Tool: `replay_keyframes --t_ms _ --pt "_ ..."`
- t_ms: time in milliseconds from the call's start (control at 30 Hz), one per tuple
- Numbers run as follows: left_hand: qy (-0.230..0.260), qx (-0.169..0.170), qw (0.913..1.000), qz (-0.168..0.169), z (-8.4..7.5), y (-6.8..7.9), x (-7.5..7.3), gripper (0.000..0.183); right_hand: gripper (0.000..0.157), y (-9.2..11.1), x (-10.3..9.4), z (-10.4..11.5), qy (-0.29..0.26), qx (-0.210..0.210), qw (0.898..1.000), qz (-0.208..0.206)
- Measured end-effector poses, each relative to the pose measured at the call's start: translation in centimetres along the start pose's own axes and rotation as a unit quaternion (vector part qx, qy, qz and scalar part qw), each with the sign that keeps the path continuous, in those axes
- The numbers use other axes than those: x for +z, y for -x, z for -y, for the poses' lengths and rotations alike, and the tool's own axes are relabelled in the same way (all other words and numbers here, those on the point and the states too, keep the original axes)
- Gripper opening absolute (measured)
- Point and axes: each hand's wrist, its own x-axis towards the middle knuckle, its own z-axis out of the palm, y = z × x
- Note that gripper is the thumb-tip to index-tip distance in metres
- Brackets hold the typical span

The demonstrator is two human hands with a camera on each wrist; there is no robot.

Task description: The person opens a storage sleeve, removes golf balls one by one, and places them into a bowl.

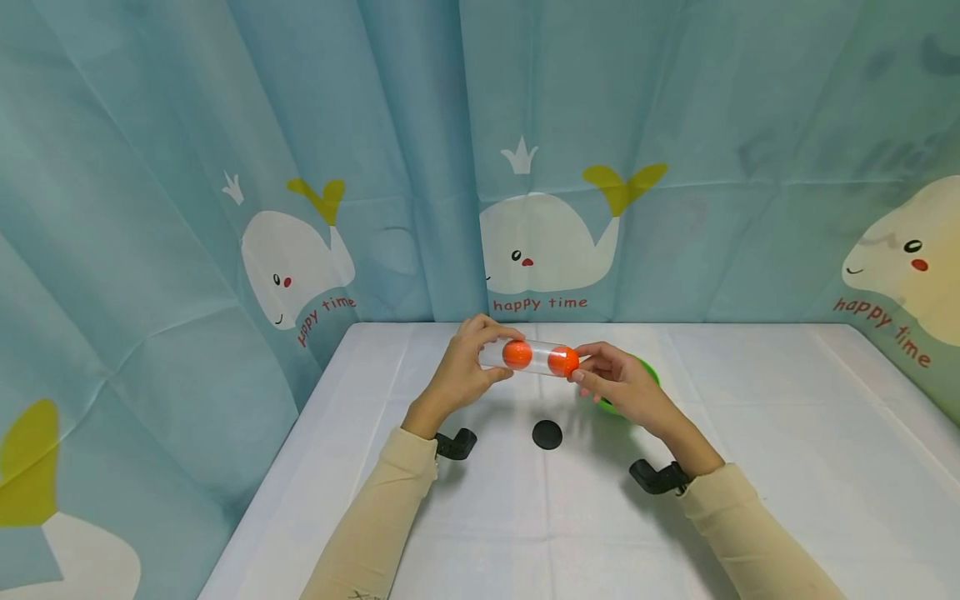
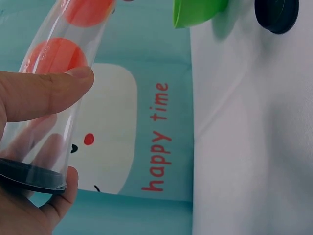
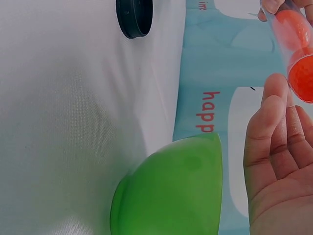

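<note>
A clear tube (image 1: 540,357) with orange balls inside is held in the air, tilted slightly down to the right. My left hand (image 1: 462,367) grips the tube near its left end, where a black cap (image 2: 34,176) closes it. One orange ball (image 1: 517,354) lies around the middle of the tube. Another orange ball (image 3: 302,81) sits at the uncapped end, partly out of the mouth. There my right hand (image 1: 618,379) pinches this end ball between thumb and index finger; the other fingertips are partly hidden in the right wrist view.
A green bowl (image 3: 171,191) stands on the white table (image 1: 487,517) behind and below the right hand, partly covered by it. A round black lid (image 1: 547,434) lies on the table between the forearms. A blue whale-print curtain (image 1: 420,167) hangs along the table's far edge.
</note>
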Motion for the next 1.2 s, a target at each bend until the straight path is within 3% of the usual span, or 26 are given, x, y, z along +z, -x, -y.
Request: replay_keyframes --t_ms 667,1000,1200 --pt "-0.011 0.021 0.9997 -0.002 0.06 -0.01 -0.1 0.048 0.04 -0.11 0.02 -0.34 -0.01 -0.006 1.0 0.008" --pt "-0.018 0.02 0.9996 -0.012 0.11 -0.01 -0.33 0.05 0.037 -0.2 0.03 -0.63 -0.017 -0.006 1.0 0.019" --pt "-0.016 0.016 0.9997 -0.01 0.26 -0.11 -0.38 0.05 0.038 -0.11 0.0 -0.58 -0.003 0.0 1.0 0.005"
